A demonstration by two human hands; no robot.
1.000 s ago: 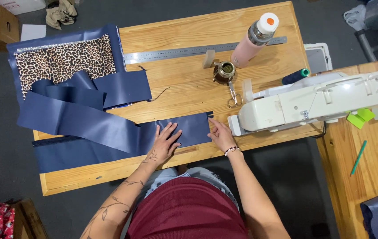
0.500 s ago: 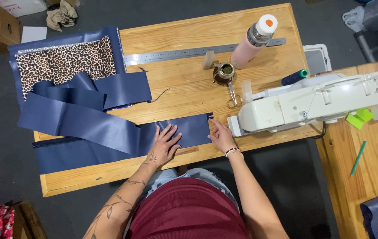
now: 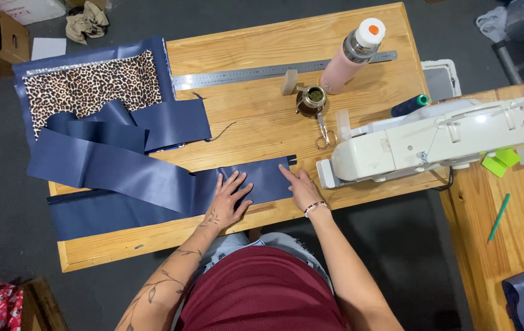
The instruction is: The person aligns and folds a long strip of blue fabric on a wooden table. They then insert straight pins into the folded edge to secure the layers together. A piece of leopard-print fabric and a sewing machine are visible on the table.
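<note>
- A white sewing machine (image 3: 433, 144) lies along the right end of the wooden bench (image 3: 274, 116), its left end just beside the right hand; it closes off the space to the right of the fabric.
- Small scissors (image 3: 323, 132) lie near the machine's left end, with a small metal cup (image 3: 311, 98) beyond them toward the far edge.
- A pink bottle (image 3: 351, 58) stands near the far right corner, on the right end of a long steel ruler (image 3: 256, 75) that runs along the far edge.
- A dark thread spool (image 3: 410, 105) lies behind the machine.
- A leopard-print cloth (image 3: 90, 86) hangs over the far left corner, with folded navy pieces (image 3: 145, 125) piled just beside it.
- The left hand (image 3: 228, 199) lies flat, fingers spread wide, palm pressed on the navy fabric strip (image 3: 151, 181); it grips nothing.
- The right hand (image 3: 299, 187) is also open and flat, fingers together, touching the strip's right end.
- The strip lies along the near edge of the bench, its long axis running left to right, slightly rising toward the left, where it overhangs the left edge.
</note>
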